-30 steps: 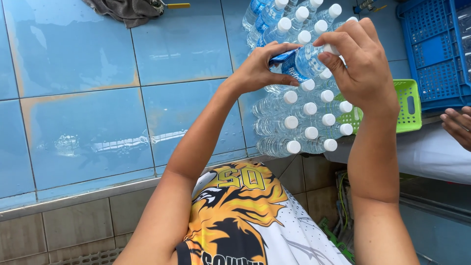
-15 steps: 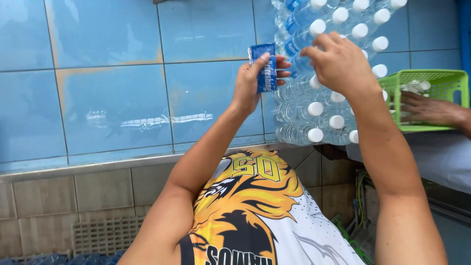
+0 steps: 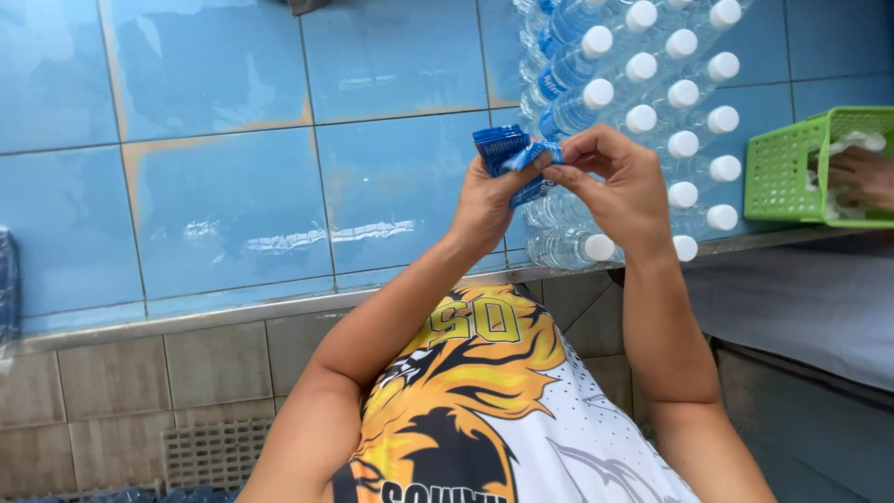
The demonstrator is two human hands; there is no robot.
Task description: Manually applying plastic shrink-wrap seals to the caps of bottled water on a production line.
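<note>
Head view, looking down over a blue-tiled table [image 3: 214, 186]. Both of the person's hands are raised above the tiles, close together, just in front of a stack of clear plastic water bottles [image 3: 633, 121].

Left hand [image 3: 489, 200]: fingers curled shut around a small blue label [image 3: 510, 154], a crumpled strip of printed plastic film. The upper end of the label sticks up past the fingers; the rest is bunched against the palm.

Right hand [image 3: 619, 182]: thumb and forefinger pinched together on the right end of the same label, the other fingers loosely bent behind them. The two hands touch at the label, which spans the short gap between them.

The label is off the table, held in the air, overlapping the bottles in the view. Whether it touches a bottle cannot be told.

The bottles lie on their sides in rows, white caps [image 3: 683, 94] facing the camera, blue labels visible on the upper ones.

At the right edge stands a green plastic basket [image 3: 792, 168]; another person's hand [image 3: 861, 177] rests at it, holding something white.

Below: the person's white shirt with a yellow and black lion print [image 3: 475, 410].
</note>
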